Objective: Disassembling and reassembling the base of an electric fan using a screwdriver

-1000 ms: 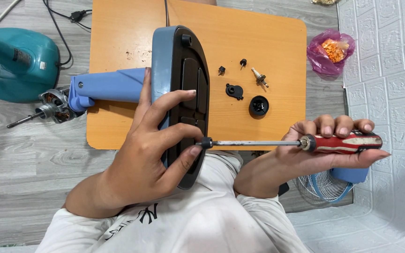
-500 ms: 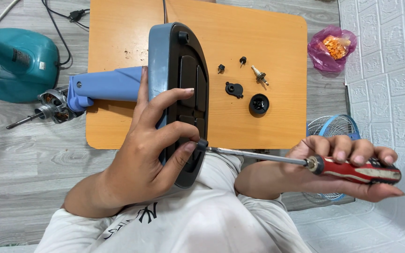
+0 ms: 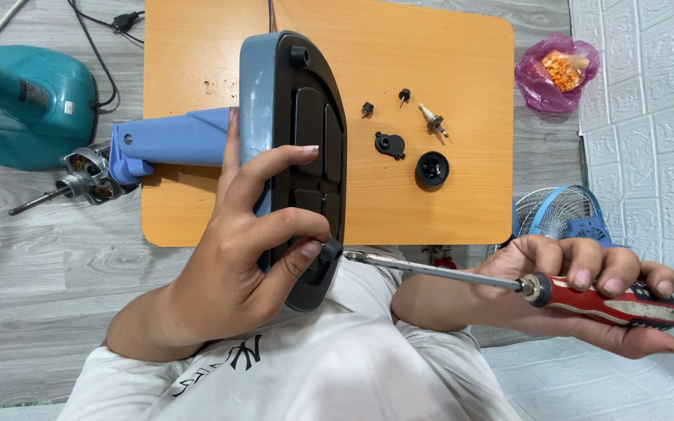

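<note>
My left hand [image 3: 232,257] grips a blue fan base [image 3: 294,148] standing on edge, its black underside facing right. The thumb and forefinger pinch a small black foot at the base's lower end. My right hand [image 3: 579,292] holds a red-handled screwdriver [image 3: 587,300]; its long metal shaft runs left and its tip meets the base by that foot. A blue neck [image 3: 173,140] sticks out to the left, ending at a bare motor [image 3: 79,179].
The base rests on a low orange wooden table [image 3: 446,62] carrying small black parts [image 3: 431,168] and a screw. A teal fan housing [image 3: 17,109] lies left, a blue fan grille [image 3: 563,214] right, a pink bag [image 3: 555,70] beyond it.
My right hand and the screwdriver handle have dropped lower and to the right, so the shaft now slopes down to the right. The left hand keeps its hold on the base.
</note>
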